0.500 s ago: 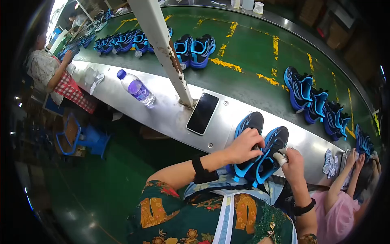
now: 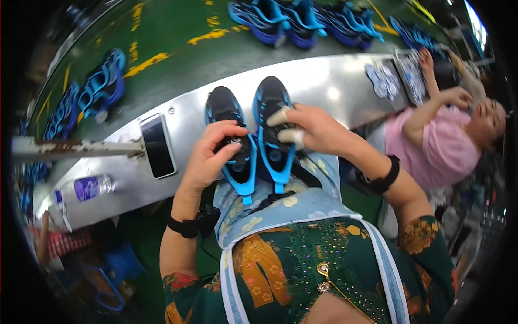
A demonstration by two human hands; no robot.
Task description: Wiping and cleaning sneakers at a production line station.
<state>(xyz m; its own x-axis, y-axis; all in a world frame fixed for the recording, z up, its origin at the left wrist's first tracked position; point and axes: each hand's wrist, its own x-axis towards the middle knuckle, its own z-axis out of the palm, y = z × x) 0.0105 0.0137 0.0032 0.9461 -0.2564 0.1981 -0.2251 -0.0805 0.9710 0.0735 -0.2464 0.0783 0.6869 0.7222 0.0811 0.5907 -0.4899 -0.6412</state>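
Observation:
A pair of dark sneakers with bright blue trim lies side by side at the metal ledge's near edge, toes pointing away from me. My left hand (image 2: 215, 150) grips the left sneaker (image 2: 222, 103) around its tongue, thumb and forefinger at the shoe's opening. Over the laces of the right sneaker (image 2: 271, 92), my right hand (image 2: 307, 128) pinches at the tongue. Off-white covers sit on its thumb and a fingertip. Both heels rest against my light-blue apron (image 2: 253, 218). The curled fingers partly hide what each hand pinches.
On the metal ledge (image 2: 318, 75) are a phone (image 2: 158, 146), a water bottle (image 2: 89, 188) and several pale oval pieces (image 2: 383, 81). A post (image 2: 75, 147) rises at left. More sneakers (image 2: 302, 24) stand on the green surface beyond. A person in pink (image 2: 442, 135) works at right.
My view has swung round to the right, so the phone and post now lie left. My right hand has moved from the right sneaker's side onto its tongue; the left stays at the left sneaker.

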